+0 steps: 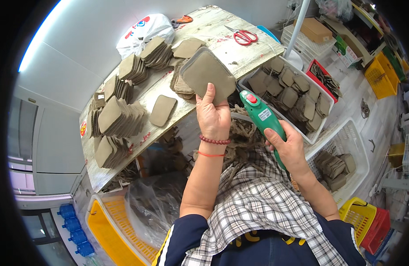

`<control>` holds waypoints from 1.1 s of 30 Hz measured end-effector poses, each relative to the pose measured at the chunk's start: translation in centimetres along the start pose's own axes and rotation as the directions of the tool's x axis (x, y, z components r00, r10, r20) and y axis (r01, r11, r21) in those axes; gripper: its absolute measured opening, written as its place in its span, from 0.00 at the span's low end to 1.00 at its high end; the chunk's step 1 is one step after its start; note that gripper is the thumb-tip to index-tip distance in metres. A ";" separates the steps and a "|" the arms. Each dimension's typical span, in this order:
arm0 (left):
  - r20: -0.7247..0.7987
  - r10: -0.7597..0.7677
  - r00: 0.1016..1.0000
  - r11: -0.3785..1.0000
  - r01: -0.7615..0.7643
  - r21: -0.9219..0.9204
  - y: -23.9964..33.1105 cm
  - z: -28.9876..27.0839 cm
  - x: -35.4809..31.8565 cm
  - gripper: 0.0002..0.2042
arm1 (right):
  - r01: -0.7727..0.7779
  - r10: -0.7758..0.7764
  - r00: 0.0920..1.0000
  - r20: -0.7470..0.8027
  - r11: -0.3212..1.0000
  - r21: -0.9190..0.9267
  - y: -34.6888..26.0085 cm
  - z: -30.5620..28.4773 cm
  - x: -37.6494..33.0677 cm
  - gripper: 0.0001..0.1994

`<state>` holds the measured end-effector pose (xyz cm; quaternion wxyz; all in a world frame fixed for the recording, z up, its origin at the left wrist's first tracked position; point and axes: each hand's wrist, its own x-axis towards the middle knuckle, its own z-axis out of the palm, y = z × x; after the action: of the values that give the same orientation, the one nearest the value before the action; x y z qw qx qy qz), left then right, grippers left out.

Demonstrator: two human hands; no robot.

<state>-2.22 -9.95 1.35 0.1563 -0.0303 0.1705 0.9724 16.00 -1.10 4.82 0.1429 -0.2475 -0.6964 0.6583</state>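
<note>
My left hand is closed on a brown, rounded-square fabric pad, thumb on its face, holding it up over the table's front edge. My right hand grips a green handheld power tool with a red switch. The tool's dark head lies close beside the pad's right edge; whether they touch I cannot tell. Behind the held pad, a small stack of similar pads is partly hidden. A single pad lies flat to the left. Tan trimmed strips hang over my lap below the hands.
Several leaning pad stacks cover the left of the worn table. Red-handled scissors and a white plastic bag lie at the back. To the right stand a white crate of pads, another white basket and a pole.
</note>
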 end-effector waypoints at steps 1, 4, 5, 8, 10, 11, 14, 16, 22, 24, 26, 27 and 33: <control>0.023 -0.004 1.000 1.000 0.003 0.012 -0.1 -0.2 -0.1 0.19 | -0.001 0.001 1.000 0.003 1.000 -0.003 0.0 0.0 0.0 0.18; 0.055 -0.019 0.998 0.999 0.016 0.050 -0.4 -0.5 -0.5 0.18 | 0.012 -0.012 1.000 -0.011 1.000 -0.006 -0.2 -0.1 0.1 0.18; 0.042 -0.025 0.999 0.998 0.023 0.063 -0.5 -0.5 -0.7 0.18 | 0.016 -0.016 1.000 -0.019 1.000 0.001 -0.1 -0.1 0.2 0.18; 0.066 -0.064 0.996 0.993 0.057 0.099 -0.6 -1.0 -1.2 0.18 | 0.027 -0.026 0.999 -0.033 1.000 0.012 0.1 -0.1 0.4 0.18; 0.078 -0.086 0.993 0.990 0.077 0.121 -0.7 -1.3 -1.6 0.18 | 0.027 -0.026 0.999 -0.036 1.000 0.010 0.0 -0.3 0.5 0.18; 0.072 -0.093 0.993 0.988 0.083 0.131 -0.9 -1.4 -2.0 0.18 | 0.033 -0.033 0.999 -0.040 0.999 0.004 -0.1 -0.3 0.6 0.18; 0.054 -0.130 0.990 0.978 0.119 0.169 -1.1 -1.7 -2.7 0.17 | 0.041 -0.042 0.998 -0.045 0.999 -0.017 -0.5 -0.5 0.9 0.18; 0.057 -0.158 0.986 0.968 0.144 0.208 -1.1 -1.7 -3.3 0.17 | 0.030 -0.032 0.999 -0.039 0.999 -0.035 -0.5 -0.7 1.2 0.18; 0.097 -0.280 0.955 0.930 0.244 0.276 -0.6 -2.6 -4.7 0.17 | -0.006 0.006 1.000 -0.027 1.000 -0.007 -1.5 -1.4 1.7 0.18; 0.125 -0.306 0.944 0.911 0.252 0.325 0.0 -3.2 -4.4 0.16 | -0.028 0.028 1.000 0.007 0.999 0.024 -1.4 -2.1 1.8 0.17; 0.148 -0.347 0.926 0.884 0.271 0.381 1.0 -3.7 -3.9 0.17 | -0.052 0.051 0.997 0.053 0.998 0.022 -1.3 -3.1 1.8 0.17; 0.159 -0.377 0.913 0.865 0.285 0.414 1.7 -3.8 -3.6 0.17 | -0.065 0.064 0.995 0.081 0.998 0.006 -1.5 -3.7 1.7 0.17; 0.124 -0.502 0.856 0.715 0.330 0.616 5.1 -3.6 -1.6 0.19 | -0.041 0.066 0.979 0.191 0.990 -0.134 -0.9 -6.5 1.3 0.19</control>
<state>-2.28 -16.22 -0.22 0.3975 0.1193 0.4196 0.8073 18.14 5.08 6.15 0.0399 -0.2094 -0.7412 0.6365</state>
